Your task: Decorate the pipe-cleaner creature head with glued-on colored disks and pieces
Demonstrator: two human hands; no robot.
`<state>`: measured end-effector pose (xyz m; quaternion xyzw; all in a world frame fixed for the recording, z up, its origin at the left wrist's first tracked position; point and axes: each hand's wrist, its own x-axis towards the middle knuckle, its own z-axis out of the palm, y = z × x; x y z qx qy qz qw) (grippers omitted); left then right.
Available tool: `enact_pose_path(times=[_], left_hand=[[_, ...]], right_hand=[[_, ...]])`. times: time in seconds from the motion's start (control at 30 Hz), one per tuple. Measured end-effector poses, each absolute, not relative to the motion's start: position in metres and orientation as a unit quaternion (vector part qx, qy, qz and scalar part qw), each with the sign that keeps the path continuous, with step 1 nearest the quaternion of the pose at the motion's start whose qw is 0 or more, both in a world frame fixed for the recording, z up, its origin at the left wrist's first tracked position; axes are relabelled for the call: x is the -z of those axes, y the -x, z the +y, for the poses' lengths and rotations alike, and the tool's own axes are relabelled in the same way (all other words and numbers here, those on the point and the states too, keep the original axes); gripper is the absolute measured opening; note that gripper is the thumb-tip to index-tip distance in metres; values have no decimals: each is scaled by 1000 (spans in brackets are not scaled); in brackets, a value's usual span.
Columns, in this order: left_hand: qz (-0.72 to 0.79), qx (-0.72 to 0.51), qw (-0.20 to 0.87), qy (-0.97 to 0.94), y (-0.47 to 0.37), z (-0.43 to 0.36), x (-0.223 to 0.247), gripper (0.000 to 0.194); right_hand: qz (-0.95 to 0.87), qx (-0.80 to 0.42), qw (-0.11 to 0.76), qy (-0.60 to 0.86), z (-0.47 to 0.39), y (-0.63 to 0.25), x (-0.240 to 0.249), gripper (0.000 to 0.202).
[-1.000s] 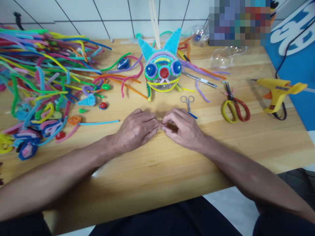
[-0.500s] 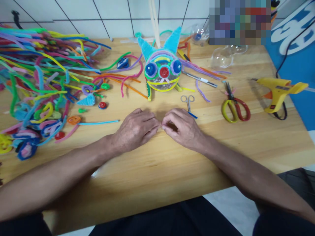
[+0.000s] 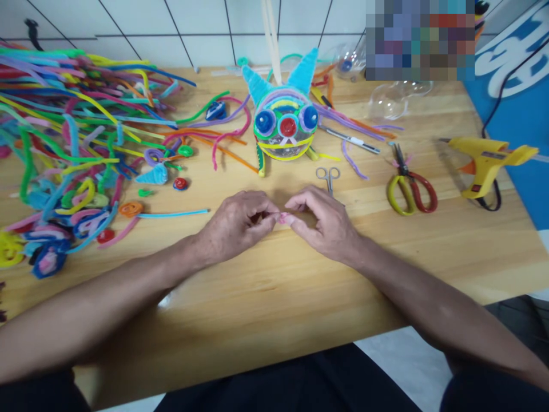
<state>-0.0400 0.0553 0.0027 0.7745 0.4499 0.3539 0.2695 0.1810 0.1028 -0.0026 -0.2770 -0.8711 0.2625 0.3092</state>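
Between my fingertips is a small pink pipe-cleaner piece (image 3: 283, 217), mostly covered by the fingers. My left hand (image 3: 240, 226) pinches its left side between thumb and forefinger. From the other side my right hand (image 3: 323, 223) has its thumb against the piece, fingers curled over it. Just beyond the hands stands a decorated clear ball with a face (image 3: 286, 129), with light-blue pointed ears, blue eyes and a red nose. Small silver scissors (image 3: 328, 176) lie behind my right hand, partly hidden by it.
Loose pipe cleaners (image 3: 86, 114) heap up at the left, with an orange coil (image 3: 131, 209) near my left forearm. To the right lie a utility knife (image 3: 351, 139), red-and-yellow-handled pliers (image 3: 403, 177) and a yellow glue gun (image 3: 484, 163). Clear plastic balls (image 3: 388, 102) rest at the back.
The fingers have shifted around the pink piece, so more of it shows. My right forefinger has lifted away from the thumb. The other things lie as before.
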Motion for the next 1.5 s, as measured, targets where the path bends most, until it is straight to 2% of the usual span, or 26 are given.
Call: enact_pose_path(times=[0.27,0.67,0.83,1.2,1.5], left_hand=[[482,-378,333,-717,39,54,-5,15],[460,-380,256,-761,36,54,0,13],[455,-388,245,-763,35,54,2,13],[446,-386,225,-776,35,54,2,12],[491,-405,333,-696,35,53,-3,12]], right_hand=[[-855,-285,325,286,106,-181,1,12],[-864,-263,342,259,105,-177,6,12],[-865,-269,328,269,105,-177,5,6],[-857,-298,328,264,107,-178,7,13],[-828,-322,331,319,104,-176,2,7]])
